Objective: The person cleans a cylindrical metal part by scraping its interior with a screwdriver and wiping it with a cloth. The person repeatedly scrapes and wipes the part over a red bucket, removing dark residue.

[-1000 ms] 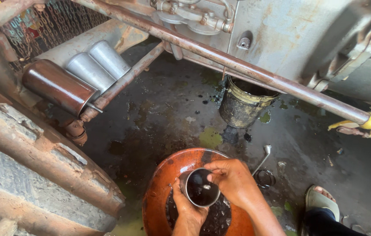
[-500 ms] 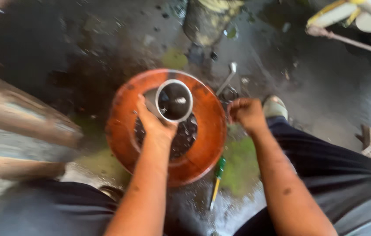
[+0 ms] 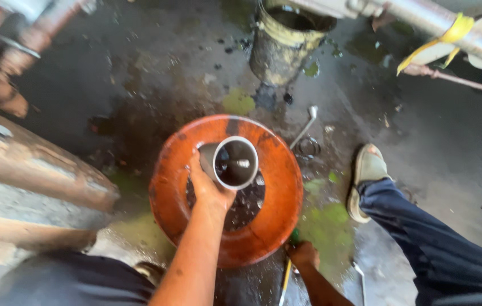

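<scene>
The right hand [image 3: 303, 255] is leaving the orange basin's [image 3: 170, 187] far rim; it is now gripping the screwdriver [image 3: 284, 279] beside its near edge.

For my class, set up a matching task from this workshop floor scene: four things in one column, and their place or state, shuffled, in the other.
Things:
1. metal cylinder
2. orange basin
3. dirty bucket
4. spanner

Places or states:
A. lying on the floor, right of the basin
B. held in the left hand
C. holds dark liquid
D. standing beyond the basin

Pairs: 1-B, 2-C, 3-D, 4-A

Cup [image 3: 234, 163] over basin [image 3: 275, 226]; bucket [image 3: 286, 42] behind; wrench [image 3: 304, 127] right of basin.
</scene>
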